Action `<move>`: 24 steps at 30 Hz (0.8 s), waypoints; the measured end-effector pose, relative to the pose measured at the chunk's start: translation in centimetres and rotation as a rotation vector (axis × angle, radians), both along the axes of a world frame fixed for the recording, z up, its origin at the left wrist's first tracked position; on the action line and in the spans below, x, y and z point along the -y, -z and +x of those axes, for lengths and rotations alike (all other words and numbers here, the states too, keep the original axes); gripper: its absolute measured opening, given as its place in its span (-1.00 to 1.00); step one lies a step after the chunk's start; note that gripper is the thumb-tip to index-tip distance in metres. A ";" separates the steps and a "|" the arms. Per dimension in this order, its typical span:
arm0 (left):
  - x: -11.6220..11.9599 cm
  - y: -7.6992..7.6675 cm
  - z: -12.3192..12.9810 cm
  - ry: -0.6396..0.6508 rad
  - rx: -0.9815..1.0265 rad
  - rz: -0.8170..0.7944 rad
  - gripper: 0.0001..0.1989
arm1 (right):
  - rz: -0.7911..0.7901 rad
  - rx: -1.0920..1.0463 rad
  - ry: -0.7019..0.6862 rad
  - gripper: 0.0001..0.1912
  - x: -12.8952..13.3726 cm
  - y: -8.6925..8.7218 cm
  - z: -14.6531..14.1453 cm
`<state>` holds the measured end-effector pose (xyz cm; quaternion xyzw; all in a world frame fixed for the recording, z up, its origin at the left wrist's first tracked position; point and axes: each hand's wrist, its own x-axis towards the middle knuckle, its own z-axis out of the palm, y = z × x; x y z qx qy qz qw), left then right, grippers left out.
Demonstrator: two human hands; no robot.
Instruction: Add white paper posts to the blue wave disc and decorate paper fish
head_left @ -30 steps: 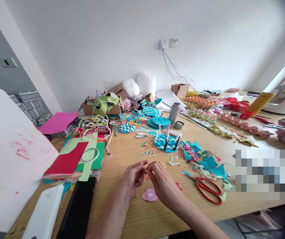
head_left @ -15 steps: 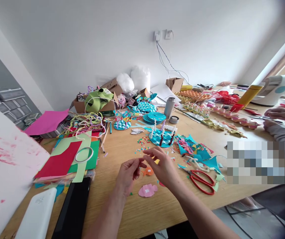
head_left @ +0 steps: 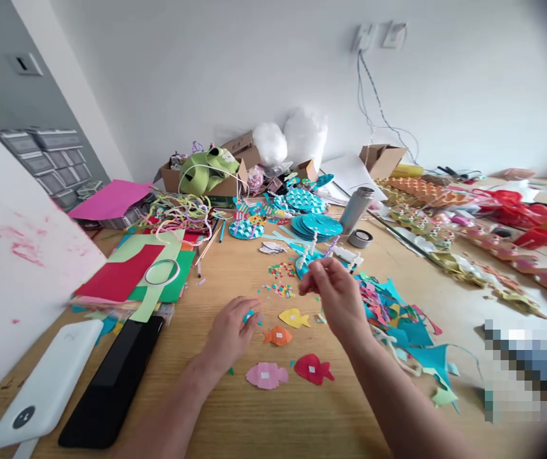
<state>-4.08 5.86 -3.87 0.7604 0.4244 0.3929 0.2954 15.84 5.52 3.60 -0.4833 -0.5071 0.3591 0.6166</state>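
Note:
My left hand (head_left: 233, 328) rests low over the table, thumb and forefinger closed around a small blue paper piece (head_left: 251, 315) that is partly hidden. My right hand (head_left: 333, 296) is raised in front of the round blue paper stand (head_left: 301, 269), fingertips pinched; whatever they hold, if anything, is too small or hidden. Between and below the hands lie paper fish with small white squares: a yellow fish (head_left: 294, 318), an orange fish (head_left: 277, 336), a pink fish (head_left: 264, 376) and a red fish (head_left: 312, 370).
Colourful dots (head_left: 283, 290) lie behind the fish. Blue paper scraps (head_left: 429, 358) spread on the right. A grey bottle (head_left: 357, 210) and tape roll (head_left: 360, 238) stand behind. Coloured sheets (head_left: 120, 274), a black power bank-like slab (head_left: 111, 389) and a white device (head_left: 46, 382) occupy the left.
My hands, together before, have parted: the right rose to the right, the left lowered leftward. The view has turned left. The red fish is now uncovered; the red-handled scissors no longer show.

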 end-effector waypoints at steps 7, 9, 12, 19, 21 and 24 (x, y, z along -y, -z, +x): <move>-1.2 0.5 -0.9 -0.162 -0.228 0.317 -0.78 | -0.031 -0.046 0.152 -0.68 -0.5 3.0 2.4; -1.4 0.2 -1.2 -0.216 -0.237 0.339 -0.73 | -0.038 -0.008 0.178 -0.68 -0.4 3.9 2.0; -1.4 -0.3 -1.5 -0.201 -0.245 0.343 -0.67 | 0.006 0.121 0.214 -0.73 -0.1 4.9 1.4; -1.0 0.1 -1.3 -0.044 -0.389 0.238 -0.62 | 0.150 0.376 0.263 -0.83 0.6 5.5 1.2; -1.0 0.3 -1.2 -0.021 -0.455 0.225 -0.61 | 0.167 0.393 0.291 -0.83 0.6 5.3 1.3; -0.7 0.4 -0.9 -0.007 -0.546 0.217 -0.61 | 0.182 0.414 0.318 -0.84 0.4 5.2 1.4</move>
